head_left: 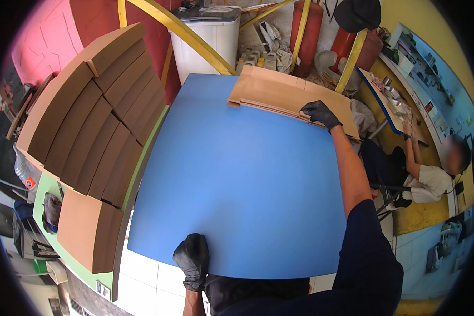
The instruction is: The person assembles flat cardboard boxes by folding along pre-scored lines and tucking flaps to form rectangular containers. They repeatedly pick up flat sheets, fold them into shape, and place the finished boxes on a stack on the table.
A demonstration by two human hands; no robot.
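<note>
A small stack of flat, folded brown cardboard sheets [279,90] lies along the far right edge of a blue tabletop [231,174]. My right hand [321,114], in a black glove, reaches out to the near edge of that stack, its fingers pinched on a cardboard sheet. Close to my body, my left hand [191,258], also black-gloved, rests at the table's front edge. Its fingers are curled closed, and whatever may be inside them is hidden.
On the left, a green table [50,197] bears several rows of stacked cardboard boxes [84,126]. Behind the blue table stand a yellow metal frame [187,34], a white bin [205,45] and red cylinders [306,37]. At far right another person [432,179] sits at a workbench.
</note>
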